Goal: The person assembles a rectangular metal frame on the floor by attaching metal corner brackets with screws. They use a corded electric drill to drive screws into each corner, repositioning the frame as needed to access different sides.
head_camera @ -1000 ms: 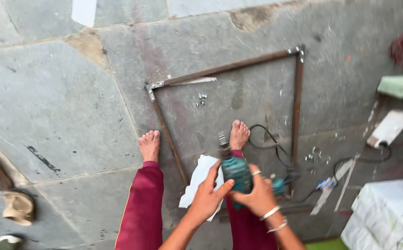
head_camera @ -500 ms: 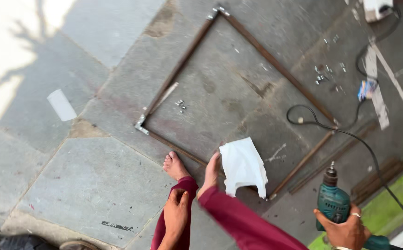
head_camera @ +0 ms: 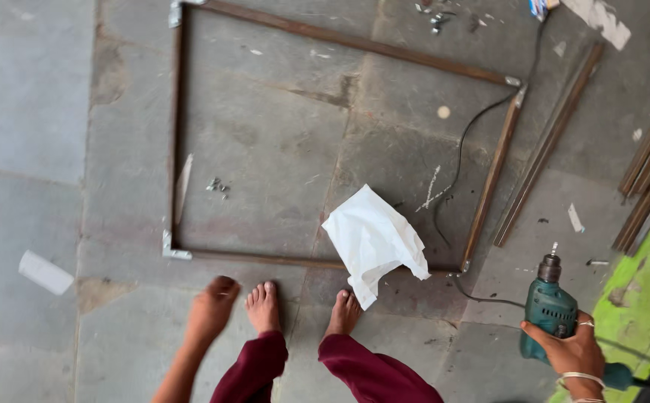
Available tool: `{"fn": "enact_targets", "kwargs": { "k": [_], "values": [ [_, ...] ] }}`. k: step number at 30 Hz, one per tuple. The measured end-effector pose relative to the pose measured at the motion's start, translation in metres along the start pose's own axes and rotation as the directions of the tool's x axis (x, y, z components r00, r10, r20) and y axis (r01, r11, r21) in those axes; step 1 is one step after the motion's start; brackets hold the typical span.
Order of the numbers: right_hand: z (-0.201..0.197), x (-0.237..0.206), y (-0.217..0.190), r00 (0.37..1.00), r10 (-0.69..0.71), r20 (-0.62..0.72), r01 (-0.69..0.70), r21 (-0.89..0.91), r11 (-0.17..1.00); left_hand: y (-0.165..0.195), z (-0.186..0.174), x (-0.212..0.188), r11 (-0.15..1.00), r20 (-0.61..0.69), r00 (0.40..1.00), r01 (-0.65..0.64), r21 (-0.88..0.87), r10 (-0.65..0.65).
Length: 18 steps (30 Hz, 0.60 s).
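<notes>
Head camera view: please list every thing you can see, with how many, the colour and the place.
Metal frame: one, brown, square, flat on the stone floor.
White bag: one, over the frame's near bar.
Cable: one, black, crossing the frame's right side.
Loose bars: several, brown, right of the frame.
Screws: few, grey, inside the frame.
Drill: one, teal, lower right.
Feet: two, bare, at the near bar.
Left hand: empty, near the floor.
Right hand: holding the drill.

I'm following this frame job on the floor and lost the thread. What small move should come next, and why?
Probably bring the drill in the right hand over to the frame corner nearest it: its bit points that way but is well off the metal, and the left hand hangs free by the feet.
</notes>
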State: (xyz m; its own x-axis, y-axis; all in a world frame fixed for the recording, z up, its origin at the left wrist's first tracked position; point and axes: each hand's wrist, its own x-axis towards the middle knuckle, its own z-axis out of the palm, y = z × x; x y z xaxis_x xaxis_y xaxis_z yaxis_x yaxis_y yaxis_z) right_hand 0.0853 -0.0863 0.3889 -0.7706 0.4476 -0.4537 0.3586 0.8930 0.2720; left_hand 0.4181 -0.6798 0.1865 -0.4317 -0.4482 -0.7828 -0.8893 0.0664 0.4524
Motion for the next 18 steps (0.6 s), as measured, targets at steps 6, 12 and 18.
{"fn": "enact_targets", "kwargs": {
  "k": [6, 12, 18],
  "values": [
    [0.104, 0.058, 0.044, 0.978, 0.156, 0.138, -0.146, -0.083, 0.986, -0.020, -0.053, 0.131, 0.877, -0.315, 0.937, 0.021, 0.480, 0.150],
    [0.234, 0.058, 0.023, 0.922, 0.383, 0.064, -0.388, 0.178, 0.904, -0.003, -0.060, 0.201, 0.903, -0.414, 0.910, 0.153, 0.402, 0.030],
    [0.293, 0.092, 0.001, 0.877, 0.476, 0.067, -0.469, 0.341, 0.815, 0.010, -0.054, 0.235, 0.873, -0.418, 0.907, 0.246, 0.422, -0.053]
  ]
}}
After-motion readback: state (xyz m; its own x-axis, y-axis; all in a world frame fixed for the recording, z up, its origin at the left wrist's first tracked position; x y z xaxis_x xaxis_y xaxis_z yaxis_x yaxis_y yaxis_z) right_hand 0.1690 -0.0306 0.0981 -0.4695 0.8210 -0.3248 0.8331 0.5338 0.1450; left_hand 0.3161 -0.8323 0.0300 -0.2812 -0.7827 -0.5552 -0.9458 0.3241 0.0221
